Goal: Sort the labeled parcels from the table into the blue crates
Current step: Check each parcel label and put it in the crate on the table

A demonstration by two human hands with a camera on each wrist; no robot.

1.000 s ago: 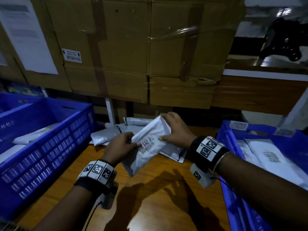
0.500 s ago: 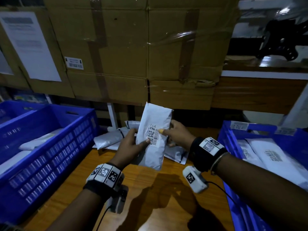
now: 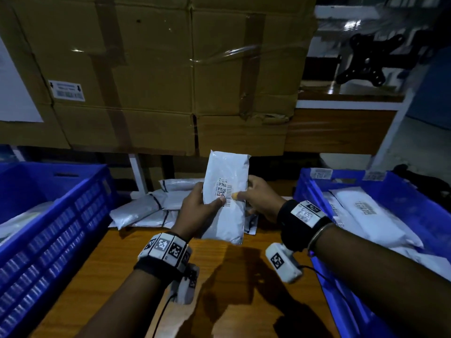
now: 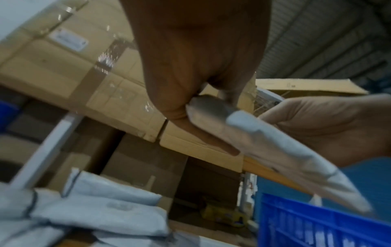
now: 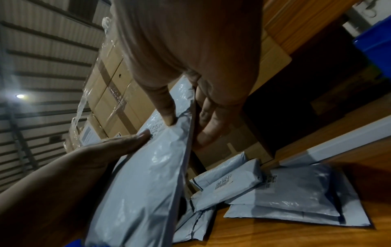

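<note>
I hold one white parcel (image 3: 225, 191) upright above the wooden table (image 3: 122, 276), its barcode label facing me. My left hand (image 3: 195, 208) grips its left edge, thumb on the label. My right hand (image 3: 258, 198) pinches its right edge, thumb in front and fingers behind, as the right wrist view shows on the parcel (image 5: 148, 175). The parcel (image 4: 275, 150) appears edge-on in the left wrist view. Several more white parcels (image 3: 151, 208) lie at the table's back. A blue crate (image 3: 56, 230) stands left, another blue crate (image 3: 317, 191) right, both holding parcels.
Stacked cardboard boxes (image 3: 170, 81) wrapped in film rise right behind the table. A white post (image 3: 138, 173) stands under them. A wooden counter (image 3: 341, 128) is at the back right. Bare table lies in front of my wrists.
The parcel has been turned from slanted to upright with the label toward me, and both hands have lifted it slightly. My view has shifted a little closer.
</note>
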